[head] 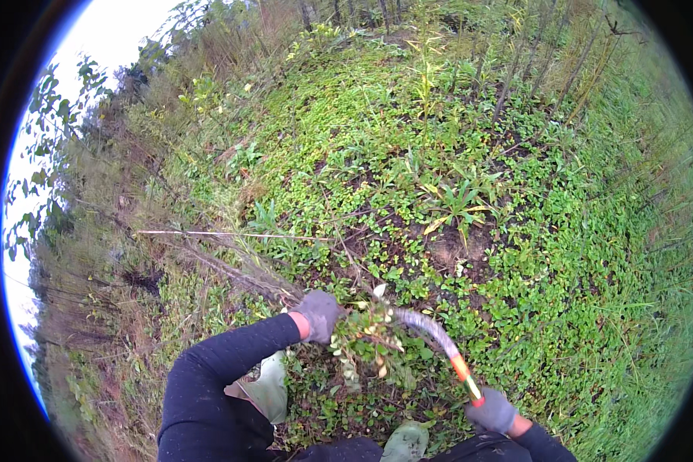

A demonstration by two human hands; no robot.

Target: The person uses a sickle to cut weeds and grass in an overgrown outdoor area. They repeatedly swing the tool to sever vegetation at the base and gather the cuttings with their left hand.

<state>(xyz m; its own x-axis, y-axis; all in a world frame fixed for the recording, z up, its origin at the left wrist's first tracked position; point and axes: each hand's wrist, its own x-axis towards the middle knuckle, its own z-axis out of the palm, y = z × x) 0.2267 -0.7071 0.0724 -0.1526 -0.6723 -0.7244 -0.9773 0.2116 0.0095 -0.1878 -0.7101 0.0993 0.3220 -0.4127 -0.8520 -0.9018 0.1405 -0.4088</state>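
Note:
My left hand (319, 316), in a grey work glove, is closed around a bunch of cut-looking plants. Its leafy tops (369, 343) hang to the right of the fist, and thin brown stems (237, 274) stretch out to the left. My right hand (492, 411), gloved in grey too, grips a sickle (433, 329) by its handle, banded in red, orange and yellow. The curved blade arcs up and left towards the leafy bunch; its tip is blurred among the leaves, so I cannot tell whether it touches them.
Low green ground cover (335, 115) spreads over dark soil ahead. A long-leaved weed (459, 202) grows in the middle, and a pale dry stalk (237, 234) lies across the left. Thin upright stems (514, 75) stand at the back. My pale green boots (272, 386) are below.

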